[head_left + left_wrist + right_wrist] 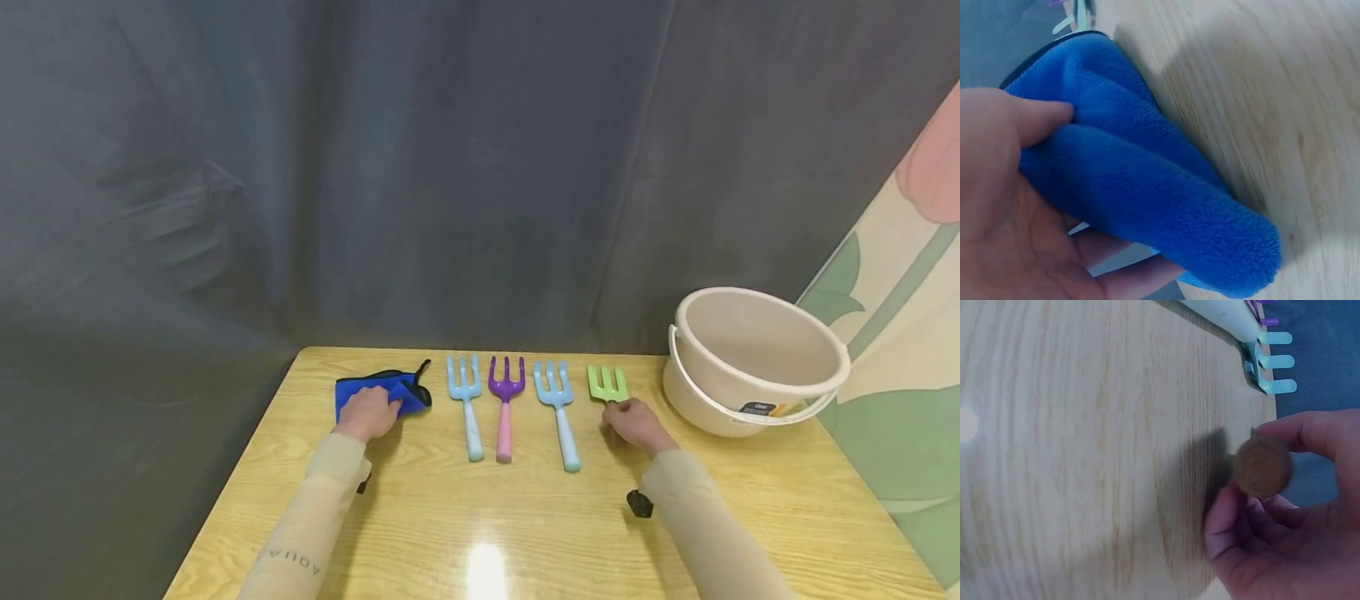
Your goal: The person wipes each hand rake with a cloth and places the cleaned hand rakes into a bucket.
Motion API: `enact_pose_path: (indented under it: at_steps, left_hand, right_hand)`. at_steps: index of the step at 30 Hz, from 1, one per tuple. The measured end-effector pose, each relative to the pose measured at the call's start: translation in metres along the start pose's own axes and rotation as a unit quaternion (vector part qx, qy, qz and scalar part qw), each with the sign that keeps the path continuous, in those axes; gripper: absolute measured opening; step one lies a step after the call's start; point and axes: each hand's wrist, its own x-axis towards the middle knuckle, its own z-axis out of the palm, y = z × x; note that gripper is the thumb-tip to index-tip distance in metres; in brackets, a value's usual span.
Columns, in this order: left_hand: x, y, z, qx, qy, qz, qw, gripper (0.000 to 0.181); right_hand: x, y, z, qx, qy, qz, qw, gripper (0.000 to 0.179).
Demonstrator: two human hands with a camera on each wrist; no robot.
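Note:
My left hand [367, 414] pinches a plush blue cloth [1141, 169] between thumb and fingers at the table's left. The cloth is folded and has a black edge and a black loop. At the right, my right hand [637, 425] grips a toy garden fork with green tines [607, 383]. In the right wrist view its round brown handle end [1264, 467] faces the camera, with thumb and fingers around it. Between the hands lie a light blue fork [465, 387], a purple fork with a pink handle [505, 425] and another light blue fork [561, 417], tines pointing away.
A large cream bucket [705, 400] with its handle hanging down stands at the table's back right. A dark grey curtain [480, 167] hangs behind the wooden table [420, 533]. A wall with painted flowers [900, 292] rises at the right.

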Motion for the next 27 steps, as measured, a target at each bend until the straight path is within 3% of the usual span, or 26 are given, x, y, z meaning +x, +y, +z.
enact_pose_path:
  at_steps: [7, 12, 19, 23, 27]
  left_hand:
    - [-0.001, -0.004, -0.001, -0.023, 0.027, 0.000, 0.9994, 0.038]
    - [-0.001, -0.009, -0.004, -0.038, 0.087, 0.001, 0.9955, 0.037]
    - [-0.004, -0.010, -0.020, -0.062, 0.227, 0.026, 0.9715, 0.028]
    - [-0.005, -0.007, -0.028, -0.080, 0.268, 0.043, 0.9591, 0.025]
    - [-0.007, -0.001, -0.036, -0.091, 0.282, 0.046, 0.9539, 0.025]
  right_hand:
    - [-0.002, -0.003, 0.008, 0.083, -0.020, 0.037, 0.9957, 0.036]
    - [-0.004, -0.004, 0.012, 0.128, -0.016, 0.038, 0.9909, 0.028]
    - [-0.008, -0.013, 0.006, 0.172, -0.009, 0.013, 0.9849, 0.032]
    - [-0.011, -0.019, 0.000, 0.181, -0.006, 0.004, 0.9834, 0.031]
    - [-0.014, -0.026, -0.003, 0.192, -0.004, 0.002, 0.9815, 0.029]
